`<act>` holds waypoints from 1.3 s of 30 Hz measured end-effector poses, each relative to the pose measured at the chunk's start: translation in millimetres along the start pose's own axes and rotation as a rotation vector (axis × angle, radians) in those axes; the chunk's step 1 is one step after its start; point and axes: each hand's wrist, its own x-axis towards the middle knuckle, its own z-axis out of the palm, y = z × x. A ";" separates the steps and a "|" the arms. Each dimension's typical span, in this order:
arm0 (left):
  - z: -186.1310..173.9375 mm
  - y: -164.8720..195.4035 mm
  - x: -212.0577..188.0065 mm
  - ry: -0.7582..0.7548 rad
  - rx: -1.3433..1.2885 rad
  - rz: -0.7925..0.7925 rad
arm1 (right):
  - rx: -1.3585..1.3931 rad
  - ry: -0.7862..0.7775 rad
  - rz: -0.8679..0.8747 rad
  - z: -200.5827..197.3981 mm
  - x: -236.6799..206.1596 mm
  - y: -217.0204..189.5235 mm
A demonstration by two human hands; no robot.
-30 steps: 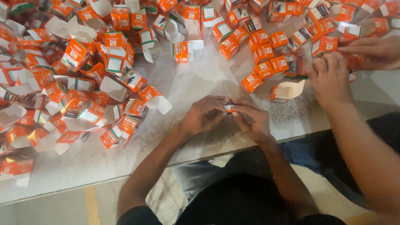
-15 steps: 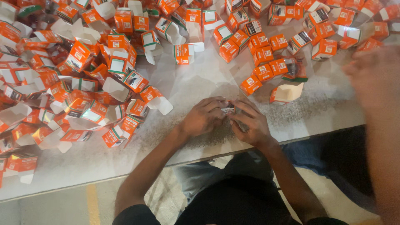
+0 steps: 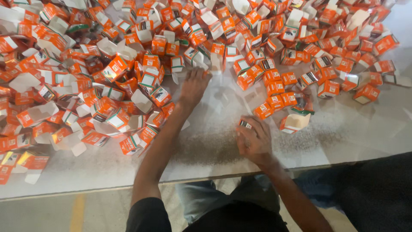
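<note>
Because these small orange-and-white cartons (image 3: 328,89) are thin folded card, we judge them very light, a little springy and easy to crush, with open flaps that bend or tear if pulled. We would take one by its 2 flat side panels rather than by a flap, and pinch gently, since the printed faces look smooth and could slip.

Our right hand (image 3: 254,139) rests near the front edge of the table (image 3: 214,150), knuckles up, fingers curled down over a small carton (image 3: 245,124) whose dark-and-orange end peeks out at the fingertips. We judge the fingers closed around it, though the palm hides most of the box and the blur keeps us from seeing the exact grip. The wrist is bent slightly and the forearm runs back toward the front edge.

Our left hand (image 3: 194,86) is stretched well forward toward the middle of the table, arm nearly straight, palm down. Its fingers are spread loosely and lie at the fringe of the heap of cartons (image 3: 107,73) that covers the far and left parts of the table, touching or just short of the nearest boxes; we cannot tell whether they hold any.

1 open carton (image 3: 294,122) lies on its side just beside the right hand, toward the right edge.
</note>
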 end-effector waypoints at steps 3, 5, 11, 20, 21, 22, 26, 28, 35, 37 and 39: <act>-6.0 21.8 -34.3 0.004 -0.294 -0.070 | -0.009 -0.053 -0.038 18.7 55.3 21.5; -15.8 37.6 -59.8 0.024 -0.438 -0.062 | -0.058 -0.186 -0.008 54.9 110.5 50.3; -33.6 54.0 -90.9 0.035 -0.578 -0.044 | -0.425 -0.493 -0.014 198.4 230.6 106.6; -26.4 54.5 -93.9 0.100 -0.689 0.034 | -0.477 -0.757 -0.157 210.7 243.9 130.3; -25.8 56.2 -93.1 0.099 -0.697 -0.004 | -0.352 -0.745 -0.204 193.4 238.6 127.8; -25.5 57.6 -92.0 0.096 -0.703 -0.041 | -0.228 -0.688 -0.065 172.7 233.2 123.6; -27.9 61.2 -86.7 0.098 -0.873 -0.146 | 0.380 -0.245 0.238 75.8 186.4 85.2; -30.2 64.6 -88.2 0.051 -1.057 -0.161 | 0.766 -0.096 0.251 32.3 139.5 58.3; -33.7 80.5 -96.0 0.024 -1.106 0.124 | 0.778 0.121 0.707 -4.7 -9.5 -14.1; -34.2 86.5 -103.2 -0.056 -0.959 0.087 | 0.697 0.109 0.662 3.3 -27.6 -19.8; -34.7 88.8 -107.9 -0.098 -0.864 0.093 | 0.604 0.115 0.623 12.3 -37.2 -20.9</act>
